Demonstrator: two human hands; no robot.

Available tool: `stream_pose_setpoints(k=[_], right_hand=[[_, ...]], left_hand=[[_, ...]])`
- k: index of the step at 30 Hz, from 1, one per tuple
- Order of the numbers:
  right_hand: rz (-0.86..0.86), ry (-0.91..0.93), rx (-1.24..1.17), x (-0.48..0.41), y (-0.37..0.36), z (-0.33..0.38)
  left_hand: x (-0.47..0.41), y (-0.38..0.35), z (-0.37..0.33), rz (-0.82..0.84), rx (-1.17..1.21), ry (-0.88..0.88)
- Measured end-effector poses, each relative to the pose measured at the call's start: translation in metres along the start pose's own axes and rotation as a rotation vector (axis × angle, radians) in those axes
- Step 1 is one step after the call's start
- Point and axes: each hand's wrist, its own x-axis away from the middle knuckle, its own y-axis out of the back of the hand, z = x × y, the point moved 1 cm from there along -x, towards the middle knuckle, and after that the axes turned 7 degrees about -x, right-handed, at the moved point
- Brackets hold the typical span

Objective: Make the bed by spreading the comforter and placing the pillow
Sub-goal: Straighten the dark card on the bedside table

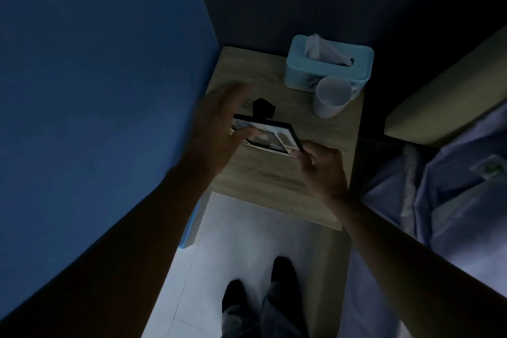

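The right hand (pixel 322 166) pinches a photo frame's (pixel 270 134) corner over the bench (pixel 274 181); the blurred left hand (pixel 219 123), fingers spread, touches its far end.

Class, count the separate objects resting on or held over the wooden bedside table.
3: a blue tissue box at the back, a white cup just in front of it, and a black picture frame held by both hands nearer the front. Nothing else shows; the view is dim.

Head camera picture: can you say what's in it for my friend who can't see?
Two hands, the left hand blurred and the right hand, hold a black picture frame over a wooden bedside table. Behind it stand a blue tissue box and a white cup; rumpled bedding lies right.
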Motion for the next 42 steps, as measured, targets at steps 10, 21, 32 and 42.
stream_pose_setpoints(k=[10,21,32,42], right_hand=[[0.076,-0.172,-0.245,-0.034,-0.014,-0.022],[-0.122,-0.237,-0.414,-0.074,-0.029,-0.033],[-0.11,-0.229,-0.341,-0.088,-0.039,-0.048],[-0.077,-0.263,-0.388,-0.089,-0.043,-0.052]], left_hand=[[0.034,-0.053,0.048,-0.078,0.513,0.62],[0.013,-0.072,0.063,-0.34,0.611,0.742],[0.014,-0.087,0.07,-0.358,0.666,0.789],[0.023,-0.099,0.082,-0.343,0.555,0.806]])
